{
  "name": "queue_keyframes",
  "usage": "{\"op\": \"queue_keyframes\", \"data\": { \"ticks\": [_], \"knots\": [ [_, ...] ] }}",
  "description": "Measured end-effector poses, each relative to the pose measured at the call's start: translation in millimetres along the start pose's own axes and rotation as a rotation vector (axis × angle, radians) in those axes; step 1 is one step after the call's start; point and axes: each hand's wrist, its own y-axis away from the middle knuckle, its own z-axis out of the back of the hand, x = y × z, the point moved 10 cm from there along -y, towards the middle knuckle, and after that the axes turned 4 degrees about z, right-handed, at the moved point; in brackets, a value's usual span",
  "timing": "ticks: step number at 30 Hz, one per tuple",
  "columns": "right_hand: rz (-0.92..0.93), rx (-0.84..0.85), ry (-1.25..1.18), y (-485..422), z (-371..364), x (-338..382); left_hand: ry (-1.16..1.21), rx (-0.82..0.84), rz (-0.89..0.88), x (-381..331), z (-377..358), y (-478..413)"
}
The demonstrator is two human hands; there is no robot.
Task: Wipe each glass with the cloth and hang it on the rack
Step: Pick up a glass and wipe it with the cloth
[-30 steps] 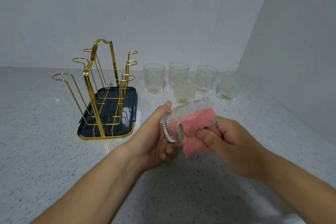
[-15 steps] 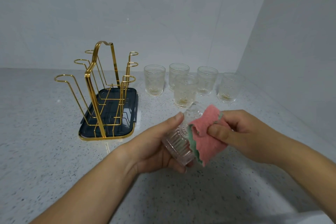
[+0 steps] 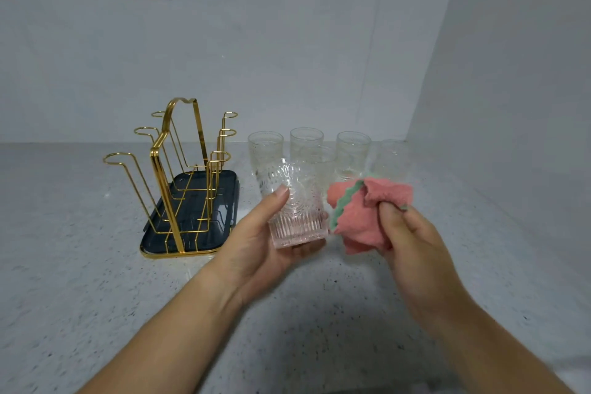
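Here, I look down on a speckled grey counter [image 3: 80,281] set in a corner of pale walls; at its left stands the gold wire rack [image 3: 179,176] on a dark tray [image 3: 224,182], every hook bare; just right of the rack, five clear glasses [image 3: 265,150] stand upright near the back wall, the front one partly hidden. My left hand [image 3: 256,243] is closed around the held glass [image 3: 295,205], thumb on its near side, fingers under its ribbed end; it is raised above the counter, in front of the group. My right hand [image 3: 412,240] pinches the bunched pink cloth [image 3: 361,217], green-edged, just beside that glass; whether they touch, I cannot tell.
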Motion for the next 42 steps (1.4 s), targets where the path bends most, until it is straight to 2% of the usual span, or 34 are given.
{"op": "queue_keyframes", "data": {
  "ticks": [5, 8, 14, 19, 22, 27, 31, 33, 39, 41, 42],
  "knots": [
    [-0.094, 0.120, -0.072, 32, -39, -8, -0.208, -0.103, -0.233, -21, -19, 10],
    [-0.127, 0.102, -0.297, 35, -57, -9, -0.199, -0.163, -0.333, -21, -26, 21],
    [-0.316, 0.033, -0.777, 15, -77, 3, -0.241, -0.236, -0.434, -19, -42, 36],
    [-0.377, 0.012, -0.868, 36, -98, -7, -0.261, -0.319, -0.465, -28, -36, 45],
    [-0.371, 0.008, -0.806, 44, -98, -9, -0.254, -0.327, -0.475, -30, -38, 51],
    [-0.254, 0.033, -0.499, 38, -74, 2, -0.228, -0.249, -0.445, -29, -49, 57],
    [-0.204, 0.031, -0.488, 29, -60, 15, -0.212, -0.229, -0.405, -26, -51, 57],
    [-0.153, -0.005, -0.408, 22, -47, 19, -0.184, -0.243, -0.404, -28, -48, 58],
    [-0.088, -0.047, 0.138, 14, -22, 17, -0.160, -0.295, -0.469, -46, -41, 67],
    [-0.102, -0.051, 0.137, 14, -24, 16, -0.173, -0.286, -0.480, -47, -43, 67],
    [-0.121, -0.052, 0.059, 14, -27, 15, -0.173, -0.290, -0.485, -47, -45, 67]
  ]
}}
